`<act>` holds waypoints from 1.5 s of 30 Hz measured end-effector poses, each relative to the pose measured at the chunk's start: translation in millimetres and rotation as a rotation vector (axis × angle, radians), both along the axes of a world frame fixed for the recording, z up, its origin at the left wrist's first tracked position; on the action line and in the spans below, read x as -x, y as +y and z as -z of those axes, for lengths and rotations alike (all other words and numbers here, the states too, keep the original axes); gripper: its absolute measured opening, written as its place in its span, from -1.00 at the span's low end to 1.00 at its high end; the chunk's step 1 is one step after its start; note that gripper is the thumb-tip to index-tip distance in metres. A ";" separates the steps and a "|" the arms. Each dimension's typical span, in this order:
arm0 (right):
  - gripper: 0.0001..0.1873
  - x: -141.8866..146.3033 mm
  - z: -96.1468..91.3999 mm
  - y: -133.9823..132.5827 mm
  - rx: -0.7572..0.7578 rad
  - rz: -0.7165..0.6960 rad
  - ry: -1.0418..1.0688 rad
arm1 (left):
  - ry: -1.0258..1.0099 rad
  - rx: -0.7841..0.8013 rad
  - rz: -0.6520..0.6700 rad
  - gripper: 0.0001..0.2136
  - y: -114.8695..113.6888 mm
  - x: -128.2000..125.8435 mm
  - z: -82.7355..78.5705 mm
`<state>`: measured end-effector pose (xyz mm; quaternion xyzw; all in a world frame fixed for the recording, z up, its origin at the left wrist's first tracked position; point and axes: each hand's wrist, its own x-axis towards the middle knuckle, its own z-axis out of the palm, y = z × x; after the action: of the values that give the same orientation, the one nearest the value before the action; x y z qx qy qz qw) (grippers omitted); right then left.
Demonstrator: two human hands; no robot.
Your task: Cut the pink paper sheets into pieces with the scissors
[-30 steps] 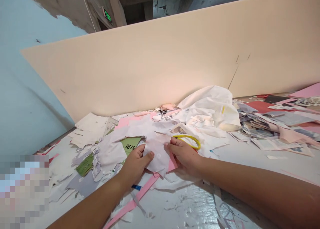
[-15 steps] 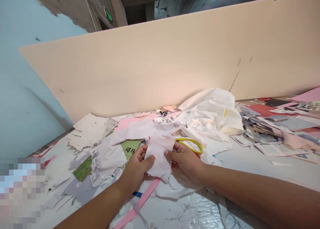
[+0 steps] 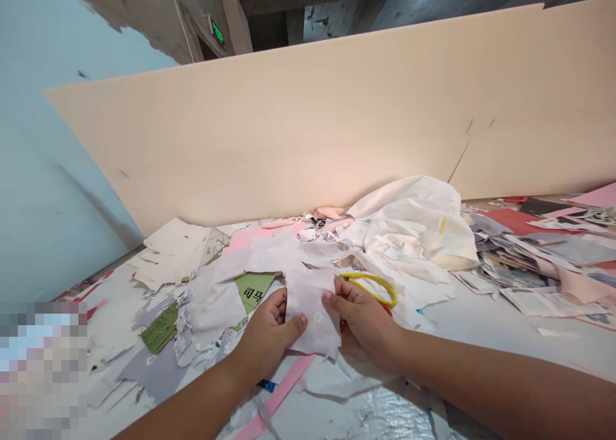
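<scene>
A pale, whitish-lilac piece of paper [image 3: 315, 321] is held up between my two hands, roughly rectangular with a faint mark on it. My left hand [image 3: 274, 328] grips its left edge, thumb on the front and fingers curled behind. At the right edge, my right hand [image 3: 363, 312] pinches it the same way. Just behind the right hand lies a yellow loop [image 3: 373, 279] with a bit of orange-red, like a scissors handle, the rest hidden. Below the paper, a pink strip [image 3: 289, 389] lies on the table.
Torn white and lilac paper [image 3: 216, 302] covers the table's left and middle. Green printed pieces [image 3: 161, 328] lie among it. A crumpled white sheet [image 3: 418, 222] rests against the cream panel [image 3: 312, 132]. Piled scraps [image 3: 510, 251] are on the right; a blue wall [image 3: 58, 190] stands at left.
The held paper has turned slightly; pink edging beside it no longer shows. My left thumb sits further in over the front. The camera view has shifted a little.
</scene>
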<state>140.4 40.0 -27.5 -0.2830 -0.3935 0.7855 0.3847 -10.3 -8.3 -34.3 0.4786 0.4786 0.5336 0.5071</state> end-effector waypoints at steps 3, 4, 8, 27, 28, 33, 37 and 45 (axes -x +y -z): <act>-0.71 -0.1 -0.5 -0.3 -0.003 -0.006 0.014 | 0.012 0.007 0.003 -0.67 -0.3 -0.1 -0.5; -0.71 -0.2 -0.8 -0.3 0.000 -0.006 0.019 | 0.011 0.010 -0.002 -0.67 -0.3 -0.3 -0.8; -0.71 -0.5 -1.5 -0.8 -0.001 0.007 0.036 | -0.010 0.029 -0.007 -0.67 0.2 -1.1 -2.1; -0.69 -1.1 11.6 2.6 -0.127 -0.018 -0.165 | -0.070 0.056 -0.273 -0.82 3.0 3.4 -5.7; -0.69 -1.1 12.5 3.2 -0.136 -0.012 -0.180 | -0.028 0.052 -0.296 -0.81 3.0 4.4 -4.0; -0.66 -0.7 12.2 3.3 -0.141 -0.011 -0.178 | 0.102 0.054 -0.341 -0.80 2.5 6.6 -1.3; -0.68 -2.2 7.0 1.6 -0.142 0.003 -0.241 | -0.005 0.091 -0.232 -0.81 2.7 5.2 -6.3; -0.76 -8.9 -0.6 2.4 -0.212 -0.084 -0.363 | -0.084 0.156 -0.087 -0.84 0.0 2.3 -10.5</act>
<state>149.3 42.4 -26.9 -0.3610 -0.5481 0.6914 0.3019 -12.6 -8.3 -23.8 0.3938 0.5173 0.5358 0.5388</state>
